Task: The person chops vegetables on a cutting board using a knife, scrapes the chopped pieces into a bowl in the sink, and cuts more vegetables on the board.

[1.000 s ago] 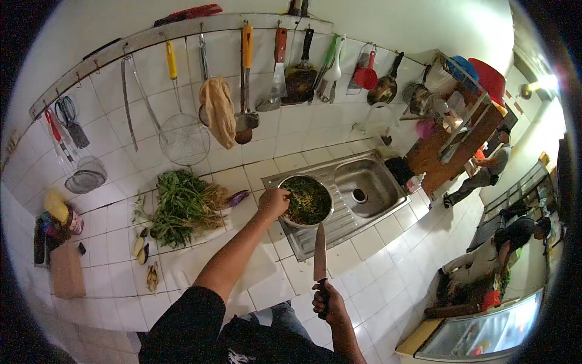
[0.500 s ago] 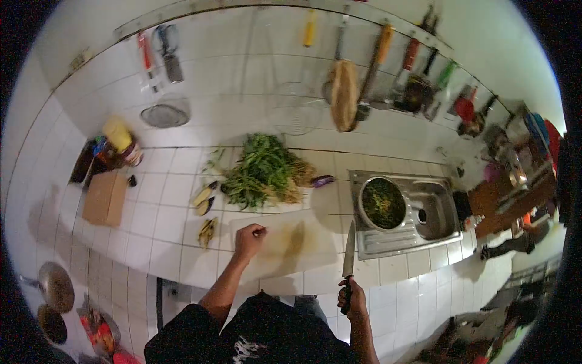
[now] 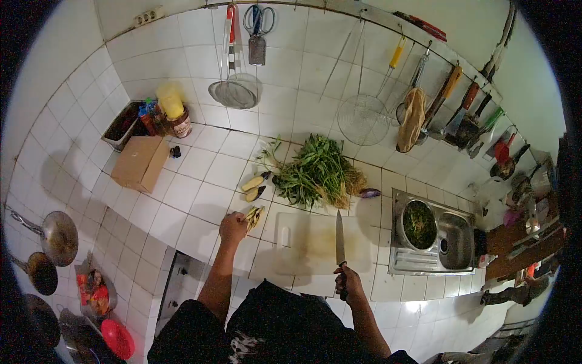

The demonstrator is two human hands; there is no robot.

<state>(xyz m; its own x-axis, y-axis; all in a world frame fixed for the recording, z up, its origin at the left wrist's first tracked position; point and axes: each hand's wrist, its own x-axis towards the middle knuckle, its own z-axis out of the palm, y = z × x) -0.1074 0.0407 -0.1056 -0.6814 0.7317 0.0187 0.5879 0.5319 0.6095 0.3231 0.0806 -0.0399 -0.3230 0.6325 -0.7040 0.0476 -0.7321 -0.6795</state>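
Observation:
A kitchen knife [image 3: 340, 236] with a black handle is in my right hand [image 3: 348, 284], its blade pointing away from me over the right part of a white cutting board [image 3: 285, 261]. The board is wet and stained yellowish. My left hand [image 3: 233, 229] is left of the board, at a small pile of cut pale and dark strips [image 3: 256, 219]. Its fingers look curled together; what they hold, if anything, is hidden. Just behind lie two peeled-looking eggplant pieces [image 3: 255, 181] with dark ends. A large bunch of leafy greens [image 3: 315, 170] with roots sits behind the board.
A purple eggplant [image 3: 369, 193] lies right of the greens. On the sink [image 3: 456, 239] at right stands a metal bowl of chopped greens [image 3: 419, 224]. At left are a cardboard box [image 3: 140, 164] and a yellow-topped jar [image 3: 174, 112]. Strainers [image 3: 233, 92] and utensils hang on the wall.
My left hand has moved from above the board's left edge to the pile of strips. My right hand still holds the knife, now over the board. The view has turned left.

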